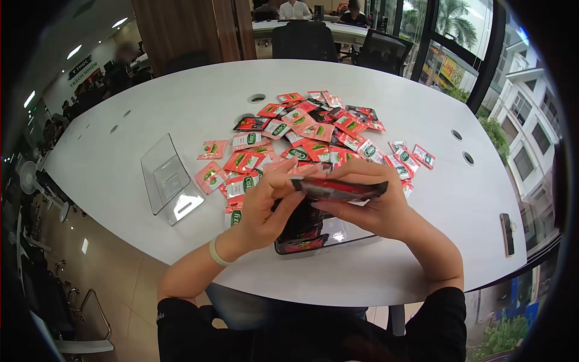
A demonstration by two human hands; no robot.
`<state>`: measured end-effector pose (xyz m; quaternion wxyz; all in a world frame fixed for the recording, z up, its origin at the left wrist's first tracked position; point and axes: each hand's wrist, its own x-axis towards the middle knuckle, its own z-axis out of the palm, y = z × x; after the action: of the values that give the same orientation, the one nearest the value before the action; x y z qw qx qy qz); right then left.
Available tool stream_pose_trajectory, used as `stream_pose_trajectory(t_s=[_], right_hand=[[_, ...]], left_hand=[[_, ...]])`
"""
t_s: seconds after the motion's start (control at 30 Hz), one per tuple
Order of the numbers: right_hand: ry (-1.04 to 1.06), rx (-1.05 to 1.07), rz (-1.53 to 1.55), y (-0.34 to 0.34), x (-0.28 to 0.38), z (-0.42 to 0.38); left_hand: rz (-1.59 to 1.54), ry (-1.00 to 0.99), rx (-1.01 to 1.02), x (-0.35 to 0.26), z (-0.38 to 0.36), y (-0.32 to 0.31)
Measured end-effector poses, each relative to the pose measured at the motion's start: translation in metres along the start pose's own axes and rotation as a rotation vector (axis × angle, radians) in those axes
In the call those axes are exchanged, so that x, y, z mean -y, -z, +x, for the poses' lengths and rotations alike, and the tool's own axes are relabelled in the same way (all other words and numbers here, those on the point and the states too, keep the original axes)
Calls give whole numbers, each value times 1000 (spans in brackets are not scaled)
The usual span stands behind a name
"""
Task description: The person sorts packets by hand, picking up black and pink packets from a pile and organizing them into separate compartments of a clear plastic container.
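Head view, and here we have left hand (264, 211) and right hand (381, 202), each grip closed on an end of the dark sachets (344, 190) above the clear box (335, 229), sachet pile (316, 131) beyond it, and we'd best keep both ends evenly squeezed.

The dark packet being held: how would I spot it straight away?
On the white table, find the heap of packets. At its near side, above a clear box, left hand and right hand hold the dark packet. Unlike the heaped ones, it is off the table.

Near box (339, 229) partly hidden; held packet (344, 189) illegible
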<state>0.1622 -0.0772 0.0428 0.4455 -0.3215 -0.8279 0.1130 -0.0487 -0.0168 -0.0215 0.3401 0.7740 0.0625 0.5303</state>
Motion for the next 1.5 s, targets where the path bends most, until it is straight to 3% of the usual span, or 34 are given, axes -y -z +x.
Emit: stream_pose_trajectory(t_s=[0.07, 0.13, 0.2, 0.27, 0.4, 0.6, 0.73, 0.97, 1.17, 1.47, 1.5], right_hand=[[80, 31, 34, 12, -6, 4], [73, -15, 126, 25, -6, 9], [-75, -92, 413, 33, -13, 3], [-103, -102, 387, 47, -12, 6], [-135, 50, 135, 70, -11, 6], [-71, 219, -69, 76, -4, 6], [-6, 277, -194, 73, -1, 7], [-137, 394, -315, 58, -12, 4], [62, 331, -448, 33, -36, -4], [97, 297, -606, 12, -50, -5], [29, 336, -606, 13, -48, -4]], left_hand=[[129, -112, 63, -1, 4, -1], [95, -89, 4, -3, 9, 2], [69, -22, -106, 2, 9, 4], [68, 16, -162, 15, 8, 13], [-82, 216, -140, 32, 9, 27], [-472, 251, 3, 25, 16, 46], [-475, 231, 29, 20, 16, 47], [-516, 320, -43, 35, 14, 49], [-509, 315, -9, 35, 17, 51], [-507, 339, -2, 35, 15, 53], [-517, 331, 2, 33, 15, 51]])
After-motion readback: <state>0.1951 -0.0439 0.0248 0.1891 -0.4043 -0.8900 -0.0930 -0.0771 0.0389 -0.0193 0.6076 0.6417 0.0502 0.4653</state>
